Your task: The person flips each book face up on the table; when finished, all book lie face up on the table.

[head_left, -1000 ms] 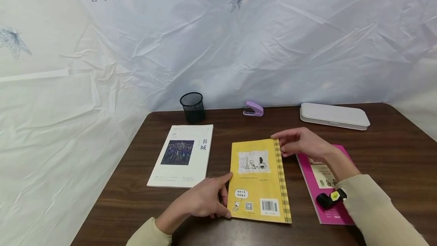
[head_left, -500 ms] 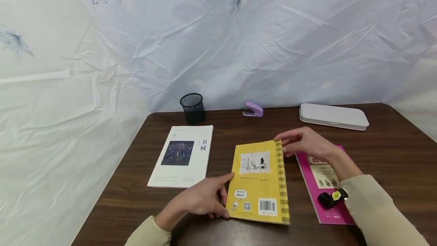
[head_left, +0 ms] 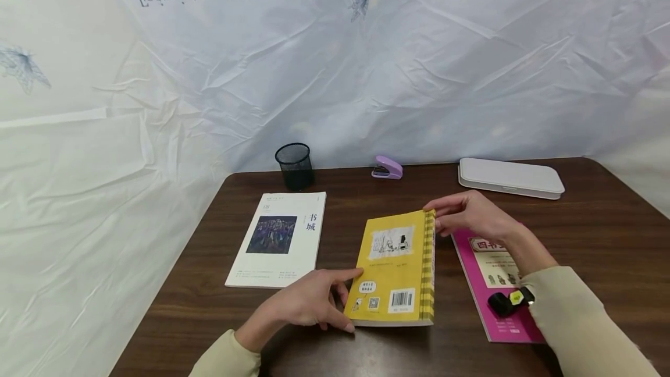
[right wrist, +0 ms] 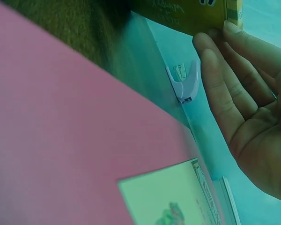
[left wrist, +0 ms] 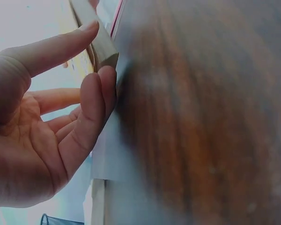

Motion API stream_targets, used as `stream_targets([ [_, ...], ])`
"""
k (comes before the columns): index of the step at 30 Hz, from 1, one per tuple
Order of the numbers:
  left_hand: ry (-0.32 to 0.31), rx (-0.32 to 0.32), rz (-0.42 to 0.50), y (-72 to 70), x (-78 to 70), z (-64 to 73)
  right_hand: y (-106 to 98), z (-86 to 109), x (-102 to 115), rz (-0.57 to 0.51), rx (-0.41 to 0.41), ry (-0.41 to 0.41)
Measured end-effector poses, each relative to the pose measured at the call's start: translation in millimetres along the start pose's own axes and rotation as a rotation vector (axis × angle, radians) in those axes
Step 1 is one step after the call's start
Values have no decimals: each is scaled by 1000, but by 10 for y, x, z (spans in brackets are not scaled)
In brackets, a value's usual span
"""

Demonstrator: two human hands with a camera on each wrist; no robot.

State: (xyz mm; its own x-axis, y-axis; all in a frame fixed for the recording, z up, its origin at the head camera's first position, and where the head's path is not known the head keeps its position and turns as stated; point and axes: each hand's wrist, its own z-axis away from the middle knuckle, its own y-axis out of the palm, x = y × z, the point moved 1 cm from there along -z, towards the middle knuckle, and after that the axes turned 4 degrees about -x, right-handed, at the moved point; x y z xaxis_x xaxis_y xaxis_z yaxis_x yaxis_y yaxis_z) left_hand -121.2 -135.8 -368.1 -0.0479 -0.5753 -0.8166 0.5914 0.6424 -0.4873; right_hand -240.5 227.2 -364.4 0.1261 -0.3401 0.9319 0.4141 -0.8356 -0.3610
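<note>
The yellow book (head_left: 389, 272) is in both hands, in front of the person and above the dark wooden table (head_left: 340, 202). Its long axis runs away from the person, the far end leaning slightly right; the back cover faces up, barcode end nearest, checked spine on the right. The spine side is tilted up, its underside showing in the right wrist view; whether the left edge touches the table I cannot tell. The left hand (head_left: 311, 298) pinches the near left corner between thumb and fingers. The right hand (head_left: 478, 214) pinches the far right corner with its fingertips, its other fingers close together. A white book (head_left: 274, 237) lies left, a pink book (head_left: 478, 284) right, partly under the right forearm. Behind stand a mesh pen cup (head_left: 295, 167), purple stapler (head_left: 388, 167) and white case (head_left: 511, 178).
</note>
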Motion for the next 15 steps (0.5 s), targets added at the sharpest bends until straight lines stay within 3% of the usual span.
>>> stream_targets([
  [6, 11, -63, -82, -15, -43, 14, -1, 5, 33, 1, -48, -2],
  [15, 110, -132, -261, -19, -62, 14, 2, 25, 73, -13, -96, -40],
])
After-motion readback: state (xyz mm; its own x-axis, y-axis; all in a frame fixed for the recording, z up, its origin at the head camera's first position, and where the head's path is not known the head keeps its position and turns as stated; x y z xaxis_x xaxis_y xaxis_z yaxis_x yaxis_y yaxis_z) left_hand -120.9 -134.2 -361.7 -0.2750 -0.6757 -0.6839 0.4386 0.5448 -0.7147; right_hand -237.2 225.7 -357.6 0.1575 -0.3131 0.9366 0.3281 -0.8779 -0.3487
